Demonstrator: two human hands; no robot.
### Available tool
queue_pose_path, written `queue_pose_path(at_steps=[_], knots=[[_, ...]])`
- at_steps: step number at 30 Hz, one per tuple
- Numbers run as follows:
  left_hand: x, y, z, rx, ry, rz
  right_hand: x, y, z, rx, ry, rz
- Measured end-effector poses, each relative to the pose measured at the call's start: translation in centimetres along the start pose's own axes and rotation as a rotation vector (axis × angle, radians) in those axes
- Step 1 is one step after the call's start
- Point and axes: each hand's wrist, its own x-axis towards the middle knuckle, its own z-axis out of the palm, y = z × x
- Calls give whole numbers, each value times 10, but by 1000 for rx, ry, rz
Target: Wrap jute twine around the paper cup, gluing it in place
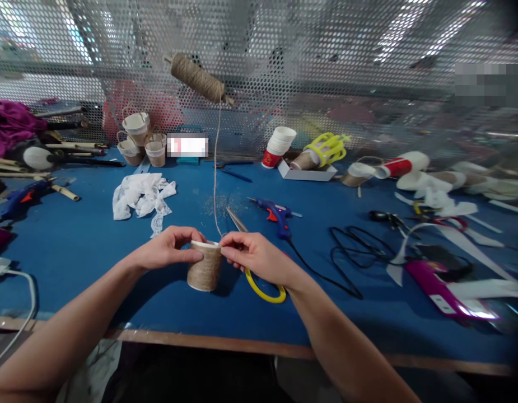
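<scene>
A paper cup wound with brown twine (204, 270) is held just above the blue table, near its front. My left hand (175, 247) grips the cup's left side, thumb outside and fingers at the rim. My right hand (250, 253) pinches the twine (215, 184) against the cup's upper right edge. That strand runs up to a twine spool (197, 78) on a stick at the mesh screen. Scissors with yellow handles (265, 292) lie partly beneath my right hand. A blue glue gun (276, 215) rests beyond it, its cord trailing right.
Twine-covered cups with handles (135, 146) stand at the back left, behind white lace (141, 195). Stacked paper cups (279, 146) and a white box (308, 172) are at the back. On the right lie a tangled black cord (359, 249) and a purple power strip (435, 288).
</scene>
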Motion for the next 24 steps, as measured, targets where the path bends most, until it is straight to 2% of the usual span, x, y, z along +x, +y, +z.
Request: queue_pose_path(at_steps=[11, 17, 24], knots=[[0, -3, -3, -126, -54, -16, 0, -4, -1, 58, -90, 41], [1, -3, -3, -90, -53, -4, 1, -4, -2, 24, -87, 39], [1, -6, 0, -167, -44, -14, 0, -3, -1, -14, -69, 37]])
